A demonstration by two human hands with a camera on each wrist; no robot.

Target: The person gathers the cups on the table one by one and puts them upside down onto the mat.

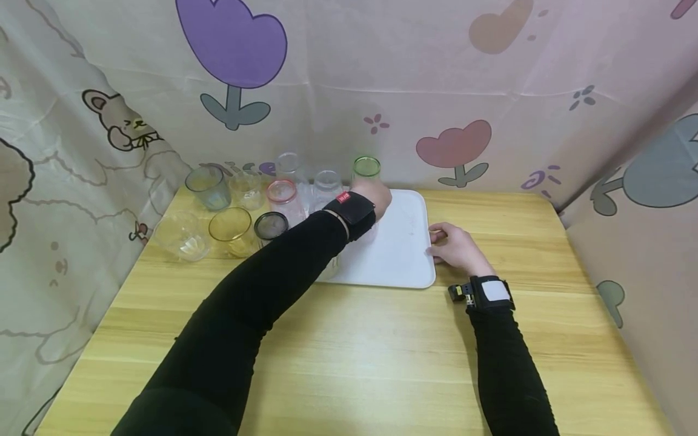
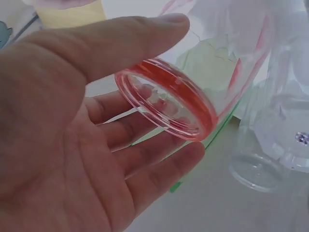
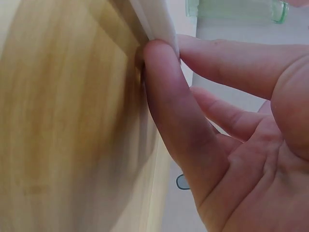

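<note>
My left hand (image 1: 376,195) is over the white tray (image 1: 403,242), beside a green-rimmed glass (image 1: 366,168). In the left wrist view, its thumb and loosely spread fingers stand around the rim of a red-rimmed glass (image 2: 171,81), with the thumb extended just above the rim. Part of that glass's pink body shows below the wrist in the head view. At the tray's right edge, my right hand (image 1: 458,247) pinches the tray's lip between thumb and finger, as the right wrist view shows up close.
Several glasses crowd the left of the tray: a clear tumbler (image 1: 182,239), an amber glass (image 1: 231,233), a black-rimmed glass (image 1: 271,225), a grey-blue glass (image 1: 212,191) and another red-rimmed glass (image 1: 283,192). The wooden table (image 1: 371,357) meets a printed curtain (image 1: 327,109) behind.
</note>
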